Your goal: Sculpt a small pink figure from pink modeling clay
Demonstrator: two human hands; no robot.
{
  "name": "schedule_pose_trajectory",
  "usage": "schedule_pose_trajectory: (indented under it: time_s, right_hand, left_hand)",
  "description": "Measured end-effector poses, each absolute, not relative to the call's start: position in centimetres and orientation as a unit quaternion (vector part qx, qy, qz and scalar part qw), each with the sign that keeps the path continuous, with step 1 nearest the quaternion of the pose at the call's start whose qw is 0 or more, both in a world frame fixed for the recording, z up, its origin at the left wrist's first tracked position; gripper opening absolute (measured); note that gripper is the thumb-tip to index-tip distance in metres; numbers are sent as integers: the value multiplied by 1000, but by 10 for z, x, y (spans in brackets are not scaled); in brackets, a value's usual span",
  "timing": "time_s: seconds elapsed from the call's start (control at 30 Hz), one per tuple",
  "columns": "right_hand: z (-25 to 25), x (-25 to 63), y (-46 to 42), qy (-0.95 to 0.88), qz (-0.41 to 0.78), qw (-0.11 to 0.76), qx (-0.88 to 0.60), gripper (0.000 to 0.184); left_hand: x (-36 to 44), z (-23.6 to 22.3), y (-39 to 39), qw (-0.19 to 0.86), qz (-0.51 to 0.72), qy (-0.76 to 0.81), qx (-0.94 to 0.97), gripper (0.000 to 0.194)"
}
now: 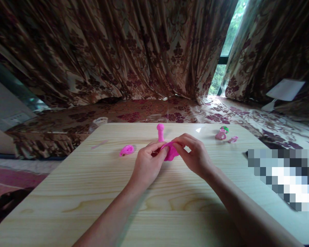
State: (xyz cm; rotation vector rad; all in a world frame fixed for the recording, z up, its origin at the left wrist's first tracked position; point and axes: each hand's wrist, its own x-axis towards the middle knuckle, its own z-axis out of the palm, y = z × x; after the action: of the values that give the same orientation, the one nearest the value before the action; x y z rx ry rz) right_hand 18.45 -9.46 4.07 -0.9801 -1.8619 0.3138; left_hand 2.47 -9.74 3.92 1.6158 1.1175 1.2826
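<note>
My left hand (148,163) and my right hand (194,151) meet over the middle of the table. Between them they pinch a flattened, ruffle-edged piece of bright pink modelling clay (171,153) by its upper edge, thumbs toward me. Just behind my left fingers stands a pink clay post with a round ball on top (160,132), its lower end hidden by the hand. Left of my left hand, a loose curled pink clay lump (127,150) lies on the wood.
The pale wooden table (98,185) has rounded corners. Toward its back right are pale pink pieces (220,134), a green piece (225,129) and a smaller pink piece (233,139). A pixelated object (285,178) lies at right. A clear tub (99,123) sits by the far left corner.
</note>
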Motion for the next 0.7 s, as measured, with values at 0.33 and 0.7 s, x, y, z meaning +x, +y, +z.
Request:
schedule_pose_trajectory:
  time_s: [0.33, 0.7]
  right_hand:
    - [41, 185, -94, -761, 133, 493, -400, 11]
    - [46, 178, -96, -649, 316, 567, -398, 31]
  left_hand:
    - [25, 32, -94, 425, 501, 434, 616, 21]
    - [22, 45, -89, 117, 585, 432, 676, 14]
